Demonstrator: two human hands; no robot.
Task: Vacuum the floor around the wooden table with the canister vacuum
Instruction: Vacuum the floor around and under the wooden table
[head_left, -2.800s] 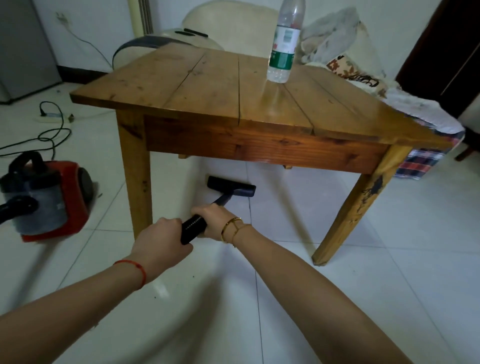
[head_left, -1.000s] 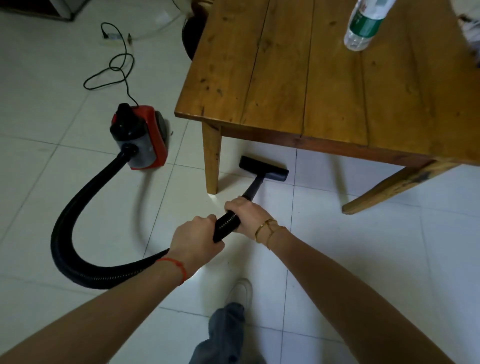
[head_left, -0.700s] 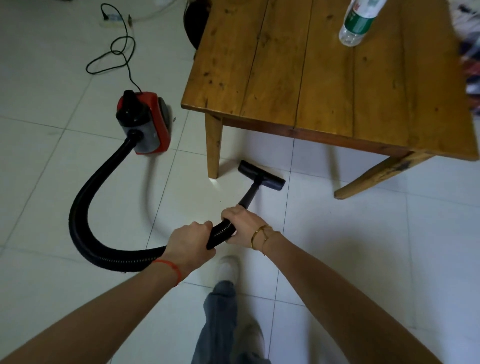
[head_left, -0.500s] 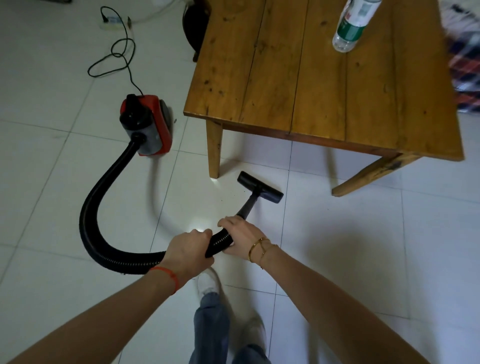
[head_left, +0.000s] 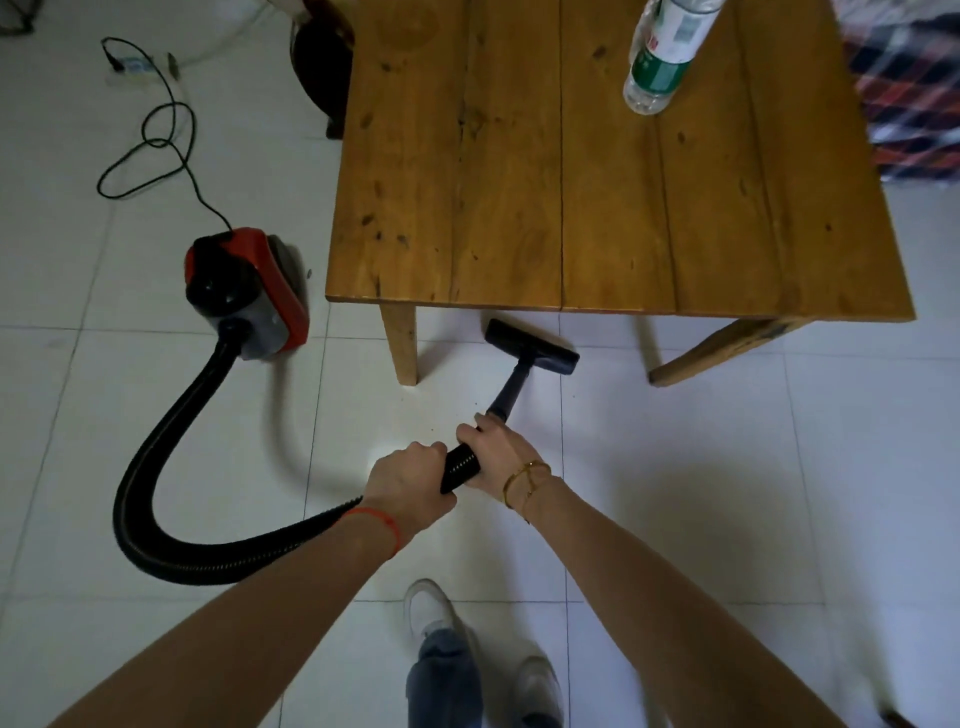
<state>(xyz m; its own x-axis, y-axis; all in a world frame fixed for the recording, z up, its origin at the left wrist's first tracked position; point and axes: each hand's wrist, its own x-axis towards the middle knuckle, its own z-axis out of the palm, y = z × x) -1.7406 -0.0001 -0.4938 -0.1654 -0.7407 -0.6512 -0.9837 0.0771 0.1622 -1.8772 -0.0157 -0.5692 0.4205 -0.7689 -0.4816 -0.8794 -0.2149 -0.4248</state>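
Note:
The red and black canister vacuum (head_left: 244, 293) sits on the white tile floor left of the wooden table (head_left: 597, 171). Its black ribbed hose (head_left: 156, 478) loops round to my hands. My left hand (head_left: 410, 483) grips the hose end, and my right hand (head_left: 493, 457) grips it just ahead, where the black wand (head_left: 511, 387) begins. The black floor nozzle (head_left: 532, 347) lies flat on the tiles just under the table's near edge, right of the near-left leg (head_left: 400, 343).
A plastic water bottle (head_left: 662, 57) stands on the table. The vacuum's power cord (head_left: 156, 145) loops across the floor at the back left to a power strip (head_left: 137, 70). Plaid cloth (head_left: 909, 93) lies at the far right. My feet (head_left: 431, 608) are below my hands.
I have stood up and now look down on the table. The nozzle came back out from beneath the table, then moved forward to its near edge. The canister has shifted nearer the table leg.

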